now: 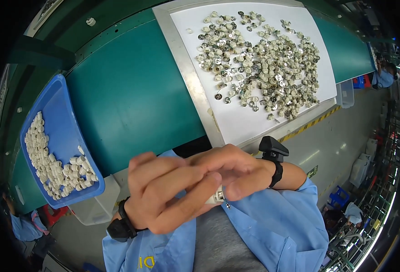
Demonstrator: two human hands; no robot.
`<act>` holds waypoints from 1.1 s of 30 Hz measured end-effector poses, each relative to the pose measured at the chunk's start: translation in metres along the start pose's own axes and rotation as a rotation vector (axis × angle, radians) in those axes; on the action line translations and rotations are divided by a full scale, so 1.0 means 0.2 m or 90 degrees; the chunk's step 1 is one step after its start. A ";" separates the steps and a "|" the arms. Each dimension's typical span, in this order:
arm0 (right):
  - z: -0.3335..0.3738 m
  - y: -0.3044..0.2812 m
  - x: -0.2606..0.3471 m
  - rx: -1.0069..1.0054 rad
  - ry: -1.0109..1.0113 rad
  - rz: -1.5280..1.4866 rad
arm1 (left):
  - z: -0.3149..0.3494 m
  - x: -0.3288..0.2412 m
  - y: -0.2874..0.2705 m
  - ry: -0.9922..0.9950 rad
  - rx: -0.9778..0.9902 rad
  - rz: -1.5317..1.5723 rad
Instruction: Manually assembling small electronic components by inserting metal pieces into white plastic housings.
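Note:
My left hand [168, 192] and my right hand [238, 170] meet in front of my chest, fingers closed. A small white cylindrical part with metal in its end [216, 196] shows between them. The left fingers wrap round its left side, while the right thumb presses against its right side. A tiny shiny metal piece [228, 205] hangs just below the right thumb. Much of the white part is hidden by my fingers.
Beyond my hands, a metal-framed white board [236, 122] carries a heap of small white-and-metal parts [272, 63]. At left, a blue tray [66, 90] holds many white cylindrical pieces [50, 167]. Both rest on a green worktop [132, 90]. A translucent bin [98, 204] stands below the tray.

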State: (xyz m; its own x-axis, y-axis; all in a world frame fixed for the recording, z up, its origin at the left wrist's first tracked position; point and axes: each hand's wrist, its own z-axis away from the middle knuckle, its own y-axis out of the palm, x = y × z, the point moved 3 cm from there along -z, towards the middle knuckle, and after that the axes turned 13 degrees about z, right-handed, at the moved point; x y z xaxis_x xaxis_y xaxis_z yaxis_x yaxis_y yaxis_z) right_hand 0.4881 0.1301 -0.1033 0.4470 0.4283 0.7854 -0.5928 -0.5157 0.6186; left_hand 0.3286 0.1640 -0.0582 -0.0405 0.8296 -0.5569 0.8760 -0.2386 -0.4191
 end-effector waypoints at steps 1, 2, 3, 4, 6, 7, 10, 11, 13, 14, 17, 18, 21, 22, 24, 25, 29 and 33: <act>0.00 0.00 0.02 0.002 0.033 -0.017 | -0.01 0.00 0.00 0.000 -0.001 0.001; 0.01 0.00 0.03 0.004 0.067 -0.034 | -0.02 0.00 0.00 -0.018 0.044 0.015; 0.02 0.00 0.01 0.003 0.069 -0.034 | -0.02 0.01 -0.01 -0.036 0.089 0.030; 0.03 -0.01 -0.02 0.008 0.056 -0.039 | -0.01 0.01 0.00 -0.054 0.134 0.045; 0.06 -0.02 -0.08 0.015 0.030 -0.050 | 0.00 0.04 -0.02 -0.042 0.158 0.071; 0.07 -0.01 -0.10 0.013 0.032 -0.052 | 0.01 0.06 -0.02 -0.027 0.182 0.098; 0.07 0.02 -0.13 0.059 -0.054 -0.058 | 0.02 0.06 -0.01 -0.012 0.210 0.125; 0.06 0.02 -0.14 0.060 -0.051 -0.062 | 0.03 0.06 -0.01 -0.012 0.213 0.121; 0.05 0.01 -0.14 0.079 -0.033 -0.077 | 0.05 0.05 -0.01 -0.016 0.215 0.118; 0.05 0.01 -0.15 0.088 -0.024 -0.084 | 0.06 0.04 0.00 -0.007 0.217 0.115; 0.02 0.02 -0.17 0.069 -0.114 0.002 | 0.09 0.02 0.01 0.009 0.221 0.115; 0.02 0.02 -0.17 0.060 -0.160 0.047 | 0.09 0.02 0.02 0.011 0.225 0.092; 0.04 0.00 -0.21 0.065 -0.119 0.017 | 0.10 0.01 0.02 0.013 0.235 0.048; 0.05 0.00 -0.23 0.068 -0.101 0.003 | 0.09 0.01 0.01 0.014 0.263 0.039; 0.07 0.00 -0.25 0.064 -0.103 0.006 | 0.08 0.00 0.02 0.014 0.320 0.022; 0.08 0.01 -0.27 0.061 -0.106 0.010 | 0.09 0.01 0.02 0.012 0.321 0.023; 0.11 0.00 -0.27 0.054 -0.037 -0.006 | 0.09 0.00 0.02 0.026 0.344 0.014; 0.14 0.02 -0.27 0.074 0.012 -0.037 | 0.11 0.00 0.03 0.042 0.358 0.030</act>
State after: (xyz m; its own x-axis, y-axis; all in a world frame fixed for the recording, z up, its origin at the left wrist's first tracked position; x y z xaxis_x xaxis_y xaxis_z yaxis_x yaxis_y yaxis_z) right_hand 0.4800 0.0832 -0.1424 0.4654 0.4735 0.7478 -0.4835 -0.5717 0.6629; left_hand 0.3234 0.1511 -0.0760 0.0381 0.8367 -0.5464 0.4848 -0.4936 -0.7220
